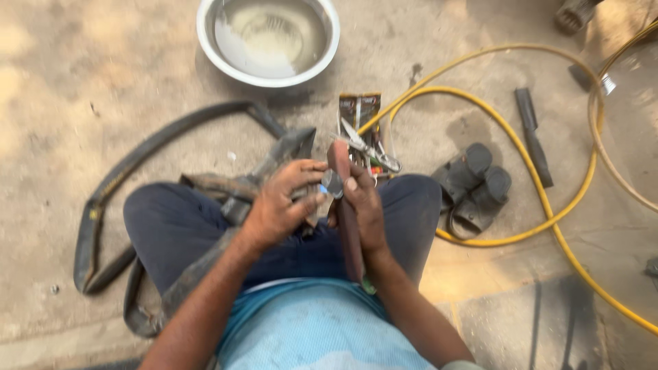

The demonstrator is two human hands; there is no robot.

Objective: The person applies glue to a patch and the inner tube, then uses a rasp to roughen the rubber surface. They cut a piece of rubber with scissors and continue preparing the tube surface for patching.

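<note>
On floor: steel bowl [268, 40] of cloudy water. Over lap: left hand [279, 203] pinching small metal piece [332, 183]; right hand [363, 209] gripping reddish tool [345, 205].

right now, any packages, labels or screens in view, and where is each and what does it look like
Flat packet: on the ground past the knees, below the metal bowl, beside the yellow hose; rectangular, dark brown and black with pale print, scissors lying across its lower end.
No screens or signs show.

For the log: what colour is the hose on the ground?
Yellow hose, clearest in the head view.
</note>
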